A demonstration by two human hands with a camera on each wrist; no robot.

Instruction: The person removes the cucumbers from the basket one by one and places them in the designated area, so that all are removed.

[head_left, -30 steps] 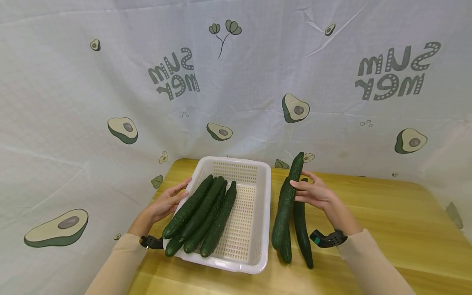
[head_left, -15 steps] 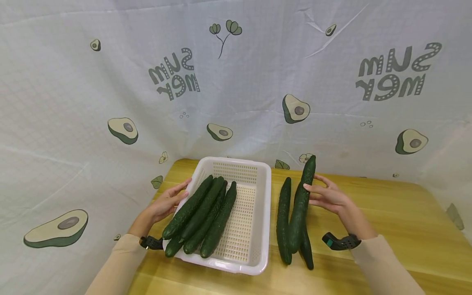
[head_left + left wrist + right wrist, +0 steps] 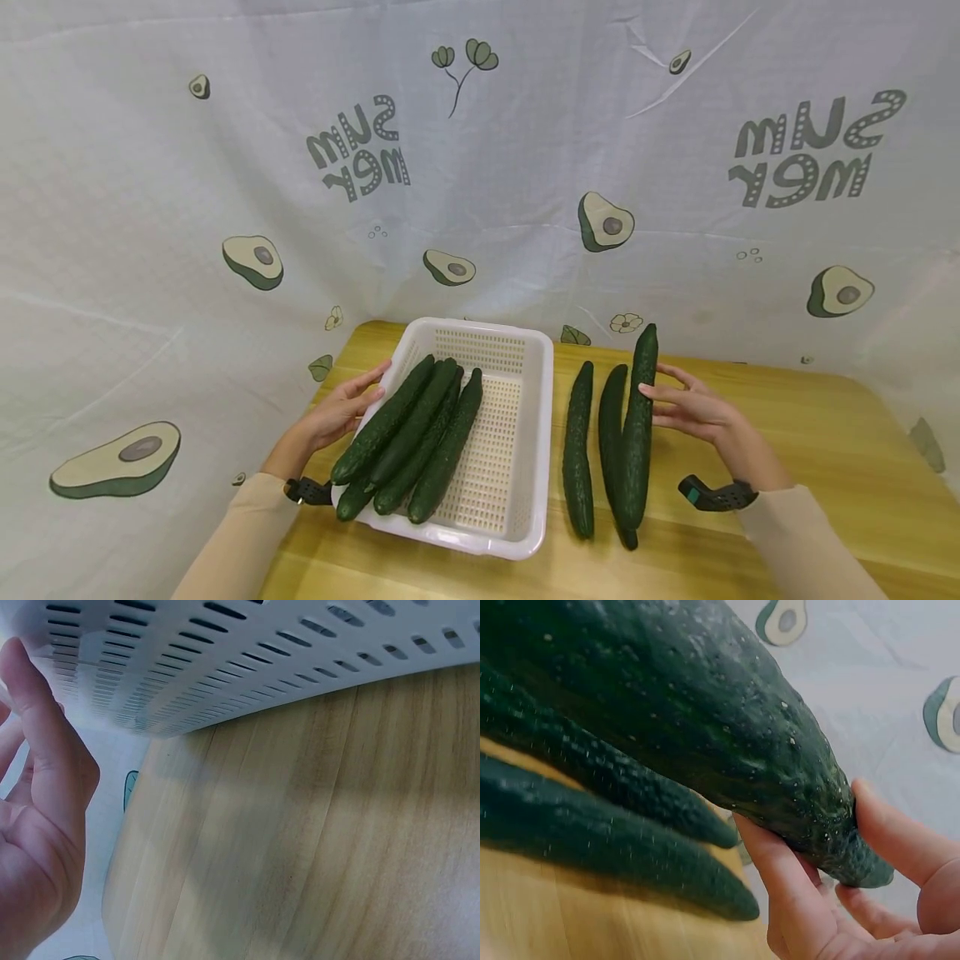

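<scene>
My right hand point(image 3: 693, 406) pinches a long dark green cucumber point(image 3: 640, 425) near its far end, thumb on one side and fingers on the other. In the right wrist view this cucumber point(image 3: 727, 727) is tilted above two others. One cucumber point(image 3: 611, 442) lies just left of it, partly covered at its near end; another cucumber point(image 3: 577, 450) lies apart, nearer the basket. My left hand point(image 3: 341, 412) holds the left rim of the white plastic basket point(image 3: 543, 433). Several cucumbers point(image 3: 427, 425) lie inside on its left side. In the left wrist view fingers point(image 3: 45, 712) reach the basket's slotted wall point(image 3: 187, 660).
A wooden table point(image 3: 772, 450) carries everything and extends to the right of my right hand. Behind and at the left hangs a pale curtain point(image 3: 510, 167) printed with avocados and lettering. Several cucumbers' near ends rest over the basket's front rim.
My right hand has moved right with its cucumber, from above the left loose cucumber to the right side of the other one. The left hand and basket have stayed put.
</scene>
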